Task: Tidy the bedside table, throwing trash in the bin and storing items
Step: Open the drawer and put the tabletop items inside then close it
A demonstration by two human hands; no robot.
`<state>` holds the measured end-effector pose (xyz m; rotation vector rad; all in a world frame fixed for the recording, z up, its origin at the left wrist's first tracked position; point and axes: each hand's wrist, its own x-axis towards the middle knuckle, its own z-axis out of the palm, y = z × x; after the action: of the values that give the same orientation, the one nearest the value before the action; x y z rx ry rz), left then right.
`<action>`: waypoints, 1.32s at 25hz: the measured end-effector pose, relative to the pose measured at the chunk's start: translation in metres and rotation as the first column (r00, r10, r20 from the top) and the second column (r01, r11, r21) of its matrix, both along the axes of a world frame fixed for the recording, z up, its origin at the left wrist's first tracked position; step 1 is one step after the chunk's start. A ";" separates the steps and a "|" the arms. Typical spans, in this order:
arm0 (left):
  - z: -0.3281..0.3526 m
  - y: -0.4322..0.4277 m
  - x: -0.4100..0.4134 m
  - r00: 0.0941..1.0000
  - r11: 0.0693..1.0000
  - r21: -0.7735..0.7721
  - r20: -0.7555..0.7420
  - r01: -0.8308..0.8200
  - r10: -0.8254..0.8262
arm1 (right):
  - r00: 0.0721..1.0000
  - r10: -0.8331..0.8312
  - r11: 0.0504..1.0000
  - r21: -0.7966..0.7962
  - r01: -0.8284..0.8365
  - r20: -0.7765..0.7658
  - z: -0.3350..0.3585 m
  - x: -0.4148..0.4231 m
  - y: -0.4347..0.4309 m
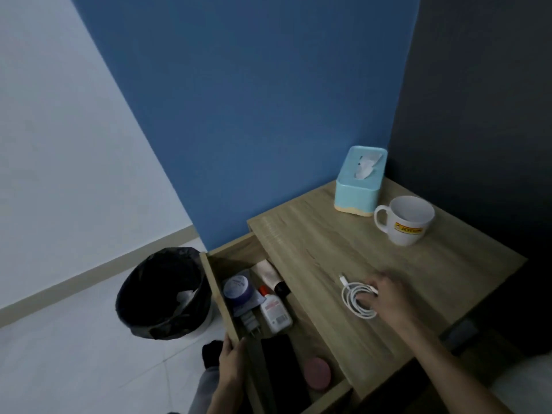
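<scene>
A coiled white cable lies on the wooden bedside table. My right hand rests on the coil with its fingers closed over the right side. My left hand grips the front panel of the open drawer. The drawer holds a white bottle with an orange cap, a purple-lidded jar, a cream tube, a plug adapter, a black item and a pink round case. The bin, lined with a black bag, stands on the floor left of the drawer.
A light blue tissue box stands at the table's back corner against the blue wall. A white mug sits to its right. A dark wall borders the table on the right. White paper lies inside the bin.
</scene>
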<state>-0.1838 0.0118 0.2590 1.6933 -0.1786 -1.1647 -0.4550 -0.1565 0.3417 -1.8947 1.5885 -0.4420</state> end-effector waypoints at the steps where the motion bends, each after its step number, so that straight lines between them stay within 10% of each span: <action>1: 0.001 0.002 -0.001 1.000 1.000 -0.009 -0.010 -0.007 0.007 | 1.000 -0.011 1.000 0.001 0.010 0.023 0.000 0.005 0.001; 13: 0.002 0.005 -0.011 0.996 0.994 -0.095 0.064 -0.058 0.065 | 0.900 0.175 0.978 0.040 -0.207 0.400 -0.035 0.125 0.060; 27: -0.013 -0.004 -0.014 0.994 0.986 -0.125 0.000 -0.112 0.113 | 0.949 -0.082 0.922 0.384 -0.044 0.305 -0.110 0.171 0.109; 33: -0.010 -0.006 -0.016 0.993 0.982 -0.148 -0.038 -0.119 0.115 | 0.982 0.145 0.939 0.294 -0.176 0.125 -0.106 0.166 0.112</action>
<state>-0.1998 0.0060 0.2487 1.5333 -0.1429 -1.0611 -0.2892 -0.0444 0.2361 -1.7198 1.3366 -0.2045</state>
